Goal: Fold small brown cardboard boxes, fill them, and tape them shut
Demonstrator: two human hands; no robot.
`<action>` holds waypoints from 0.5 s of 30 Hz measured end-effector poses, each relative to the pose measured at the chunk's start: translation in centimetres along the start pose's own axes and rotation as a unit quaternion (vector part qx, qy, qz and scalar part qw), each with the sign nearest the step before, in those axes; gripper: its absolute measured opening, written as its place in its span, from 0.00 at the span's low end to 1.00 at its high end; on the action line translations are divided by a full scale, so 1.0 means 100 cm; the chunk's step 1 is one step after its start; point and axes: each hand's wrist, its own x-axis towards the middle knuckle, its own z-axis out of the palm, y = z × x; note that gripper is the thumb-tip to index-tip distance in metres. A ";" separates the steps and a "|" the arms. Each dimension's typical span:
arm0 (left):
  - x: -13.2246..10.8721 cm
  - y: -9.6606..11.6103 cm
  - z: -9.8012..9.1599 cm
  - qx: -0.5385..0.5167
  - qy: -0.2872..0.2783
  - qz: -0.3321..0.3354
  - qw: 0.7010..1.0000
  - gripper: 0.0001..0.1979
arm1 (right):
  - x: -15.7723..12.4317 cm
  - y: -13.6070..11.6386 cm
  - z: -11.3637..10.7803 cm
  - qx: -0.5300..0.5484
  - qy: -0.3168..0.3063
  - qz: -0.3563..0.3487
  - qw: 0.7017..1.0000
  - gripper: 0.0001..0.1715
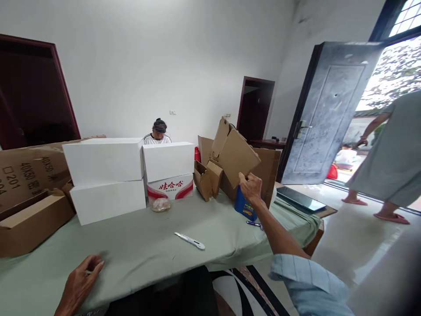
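My right hand (251, 188) is raised over the right part of the table, its fingers closed on the lower edge of a brown cardboard piece (238, 153). The piece is tilted, among other folded cardboard. Just below this hand stands a blue container (245, 205), partly covered by it. Scissors (255, 224) with dark blue handles lie near my right forearm. My left hand (82, 278) rests at the front left of the table with loosely curled fingers and no object visible in them. A white utility knife (190, 241) lies between my hands on the green cloth (148, 245).
White boxes (108, 202) are stacked at the back, beside a red-and-white printed carton (171, 188). A clear wrapped bundle (161, 205) sits before them. Open brown cartons (36, 219) fill the left end. Another person (158, 134) sits behind the boxes; someone (388, 149) stands by the open door (335, 114).
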 end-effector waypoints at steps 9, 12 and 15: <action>-0.014 -0.011 0.022 0.070 0.028 0.003 0.997 0.22 | 0.016 0.011 0.088 -0.095 -0.124 0.002 0.988 0.16; -0.013 -0.015 0.025 0.071 0.031 0.021 0.997 0.21 | 0.020 0.014 0.096 -0.117 -0.141 0.017 0.983 0.15; -0.012 -0.014 0.027 0.065 0.038 0.034 0.997 0.19 | 0.008 0.002 0.111 -0.106 -0.148 0.006 0.983 0.16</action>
